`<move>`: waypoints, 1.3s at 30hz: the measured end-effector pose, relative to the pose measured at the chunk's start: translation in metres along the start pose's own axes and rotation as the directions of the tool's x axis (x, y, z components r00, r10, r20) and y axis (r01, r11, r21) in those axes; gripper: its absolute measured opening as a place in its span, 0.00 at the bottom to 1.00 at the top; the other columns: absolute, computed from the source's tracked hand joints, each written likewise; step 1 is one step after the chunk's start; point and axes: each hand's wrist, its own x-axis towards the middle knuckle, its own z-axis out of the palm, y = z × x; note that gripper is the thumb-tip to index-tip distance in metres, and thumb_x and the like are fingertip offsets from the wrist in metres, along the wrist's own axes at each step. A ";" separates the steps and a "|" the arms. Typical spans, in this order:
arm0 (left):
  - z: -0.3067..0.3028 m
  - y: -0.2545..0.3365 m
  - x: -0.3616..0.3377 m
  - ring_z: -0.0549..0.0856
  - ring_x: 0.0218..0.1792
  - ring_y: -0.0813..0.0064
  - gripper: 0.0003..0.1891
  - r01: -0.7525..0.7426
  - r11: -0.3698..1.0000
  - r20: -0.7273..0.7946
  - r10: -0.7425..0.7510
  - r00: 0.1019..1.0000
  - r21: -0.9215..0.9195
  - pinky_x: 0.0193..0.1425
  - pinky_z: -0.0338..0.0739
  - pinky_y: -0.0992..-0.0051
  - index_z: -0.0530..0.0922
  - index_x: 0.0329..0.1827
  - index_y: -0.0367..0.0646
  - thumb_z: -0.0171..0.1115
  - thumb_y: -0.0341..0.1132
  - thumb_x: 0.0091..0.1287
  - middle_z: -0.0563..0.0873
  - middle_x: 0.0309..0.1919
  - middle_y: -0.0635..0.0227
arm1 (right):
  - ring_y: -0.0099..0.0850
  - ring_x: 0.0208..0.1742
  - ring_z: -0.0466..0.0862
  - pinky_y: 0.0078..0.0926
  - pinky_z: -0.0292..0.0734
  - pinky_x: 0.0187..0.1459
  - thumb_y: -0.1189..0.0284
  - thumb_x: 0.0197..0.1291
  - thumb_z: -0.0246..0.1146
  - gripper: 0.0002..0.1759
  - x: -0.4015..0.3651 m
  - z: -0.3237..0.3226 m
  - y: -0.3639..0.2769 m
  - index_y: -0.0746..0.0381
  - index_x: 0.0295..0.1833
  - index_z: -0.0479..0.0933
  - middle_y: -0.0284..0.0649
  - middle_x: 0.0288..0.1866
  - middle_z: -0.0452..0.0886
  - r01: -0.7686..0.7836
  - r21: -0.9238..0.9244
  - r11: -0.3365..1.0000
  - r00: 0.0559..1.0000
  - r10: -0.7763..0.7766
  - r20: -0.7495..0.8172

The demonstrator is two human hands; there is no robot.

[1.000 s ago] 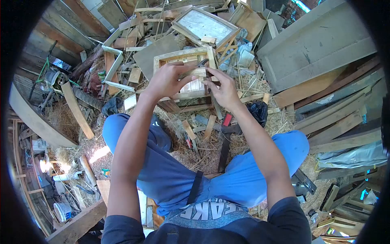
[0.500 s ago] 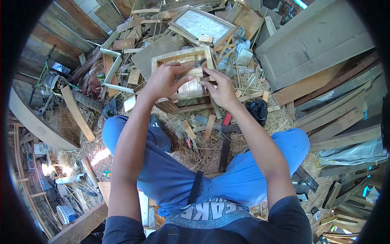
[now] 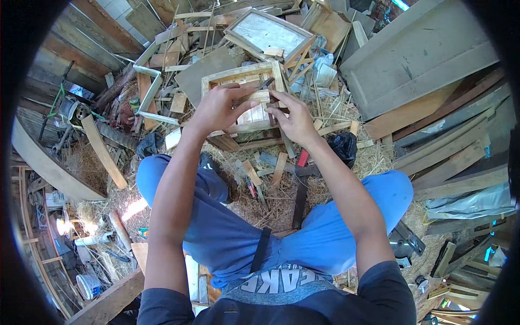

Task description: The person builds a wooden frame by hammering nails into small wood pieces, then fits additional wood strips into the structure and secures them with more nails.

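Note:
Above a wooden frame box (image 3: pixel 208 85), both hands meet at a short light wood piece (image 3: pixel 255 97). My left hand (image 3: pixel 219 107) grips its left part between thumb and fingers. At the piece's right end, my right hand (image 3: pixel 293 116) pinches a thin dark strip (image 3: pixel 272 111) that stands across the wood. A dark pointed piece (image 3: pixel 265 83) shows just above the light wood; what it belongs to is hidden by the fingers. Under the hands, the inside of the box shows pale slats.
Scrap wood and straw cover the ground around the box. A framed pane (image 3: pixel 271 32) lies beyond it, a large grey panel (image 3: pixel 420 62) leans at the right. Between my legs are a dark square tool (image 3: pixel 300 200) with a red part and a black bag (image 3: pixel 343 147).

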 end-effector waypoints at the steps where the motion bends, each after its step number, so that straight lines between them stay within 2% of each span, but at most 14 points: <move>1: 0.001 -0.002 0.000 0.90 0.49 0.47 0.21 0.000 1.000 0.001 0.000 1.000 0.000 0.53 0.84 0.56 0.88 0.63 0.49 0.71 0.49 0.72 0.92 0.51 0.51 | 0.44 0.50 0.89 0.37 0.86 0.52 0.78 0.66 0.71 0.25 0.000 0.000 0.000 0.68 0.68 0.78 0.52 0.56 0.85 -0.001 0.000 1.000 1.000 0.001 -0.001; 3: 0.006 -0.008 -0.001 0.86 0.35 0.51 0.22 -0.060 0.998 -0.040 0.059 0.997 -0.017 0.42 0.80 0.60 0.86 0.67 0.49 0.74 0.41 0.70 0.88 0.38 0.51 | 0.44 0.50 0.89 0.37 0.85 0.53 0.77 0.66 0.71 0.25 0.000 0.001 0.002 0.68 0.68 0.78 0.52 0.56 0.85 0.005 0.016 1.000 1.000 -0.005 -0.009; 7: 0.010 -0.013 0.000 0.85 0.34 0.52 0.23 -0.122 0.992 -0.081 0.119 0.990 -0.042 0.41 0.80 0.60 0.86 0.67 0.50 0.74 0.41 0.70 0.88 0.38 0.51 | 0.44 0.50 0.89 0.37 0.85 0.54 0.76 0.66 0.71 0.25 0.000 0.002 0.004 0.68 0.68 0.78 0.52 0.57 0.86 0.019 0.013 1.000 1.000 -0.019 -0.016; 13: 0.007 -0.009 0.000 0.84 0.33 0.53 0.23 -0.074 0.997 -0.034 0.074 0.997 -0.004 0.41 0.80 0.61 0.86 0.68 0.50 0.74 0.40 0.70 0.88 0.38 0.51 | 0.44 0.51 0.89 0.37 0.84 0.55 0.75 0.66 0.72 0.25 0.000 0.001 0.002 0.68 0.68 0.78 0.53 0.58 0.86 -0.011 0.001 1.000 1.000 0.011 -0.003; 16: 0.006 -0.006 0.000 0.84 0.33 0.53 0.23 -0.060 0.997 -0.048 0.057 0.997 -0.045 0.41 0.79 0.61 0.86 0.68 0.50 0.74 0.40 0.70 0.88 0.37 0.51 | 0.46 0.52 0.89 0.38 0.84 0.57 0.75 0.66 0.72 0.25 0.000 0.002 0.005 0.68 0.68 0.78 0.53 0.59 0.86 0.000 -0.013 1.000 1.000 0.000 -0.006; 18: 0.003 -0.004 0.000 0.90 0.45 0.49 0.22 -0.003 1.000 0.001 0.003 1.000 0.008 0.49 0.84 0.57 0.87 0.65 0.53 0.71 0.50 0.72 0.91 0.47 0.53 | 0.47 0.54 0.88 0.38 0.83 0.58 0.75 0.66 0.72 0.25 0.000 0.002 0.006 0.68 0.68 0.78 0.54 0.60 0.85 0.004 -0.010 1.000 1.000 -0.004 -0.006; 25: 0.004 -0.005 0.000 0.90 0.44 0.49 0.22 0.020 0.999 0.022 -0.021 1.000 0.034 0.48 0.84 0.56 0.87 0.64 0.51 0.71 0.50 0.72 0.91 0.47 0.53 | 0.45 0.56 0.88 0.38 0.84 0.58 0.75 0.66 0.72 0.25 -0.002 0.001 0.002 0.67 0.68 0.79 0.53 0.60 0.85 -0.009 -0.025 1.000 1.000 0.008 -0.008; 27: 0.005 -0.006 0.000 0.90 0.44 0.49 0.22 -0.003 0.999 0.002 0.003 1.000 0.043 0.48 0.84 0.56 0.88 0.64 0.50 0.71 0.50 0.72 0.91 0.48 0.54 | 0.43 0.57 0.88 0.37 0.87 0.55 0.74 0.67 0.72 0.25 -0.003 0.002 0.000 0.66 0.68 0.79 0.52 0.61 0.85 -0.057 0.049 0.997 0.998 0.058 -0.010; 31: 0.007 -0.008 0.000 0.90 0.43 0.51 0.21 -0.012 0.997 0.005 0.012 1.000 0.076 0.47 0.83 0.57 0.88 0.64 0.50 0.71 0.49 0.72 0.91 0.48 0.57 | 0.42 0.56 0.89 0.36 0.88 0.54 0.74 0.67 0.72 0.26 -0.004 0.001 0.000 0.65 0.69 0.78 0.52 0.62 0.85 -0.075 0.044 0.996 0.997 0.076 -0.019; 33: 0.007 -0.006 0.001 0.90 0.40 0.54 0.21 0.050 0.998 0.027 -0.050 0.998 0.024 0.44 0.83 0.59 0.87 0.64 0.51 0.71 0.48 0.72 0.90 0.45 0.59 | 0.43 0.56 0.89 0.36 0.88 0.56 0.74 0.67 0.72 0.26 -0.004 0.000 -0.001 0.65 0.69 0.78 0.52 0.62 0.85 -0.123 0.095 0.988 0.992 0.122 0.011; 37: 0.006 0.000 0.002 0.89 0.37 0.55 0.21 0.018 0.998 0.016 -0.018 1.000 0.055 0.41 0.82 0.60 0.87 0.66 0.53 0.71 0.47 0.72 0.89 0.41 0.60 | 0.43 0.57 0.89 0.36 0.87 0.57 0.75 0.67 0.72 0.26 -0.006 0.002 0.004 0.65 0.70 0.78 0.52 0.62 0.85 -0.125 0.124 0.984 0.992 0.127 -0.008; 39: 0.008 -0.003 0.002 0.78 0.29 0.64 0.20 -0.033 0.999 -0.016 0.033 0.999 -0.013 0.35 0.73 0.65 0.86 0.64 0.42 0.72 0.39 0.71 0.79 0.32 0.61 | 0.44 0.58 0.89 0.36 0.86 0.58 0.75 0.67 0.72 0.26 -0.006 0.002 0.005 0.65 0.69 0.78 0.52 0.62 0.85 -0.144 0.148 0.978 0.990 0.143 0.020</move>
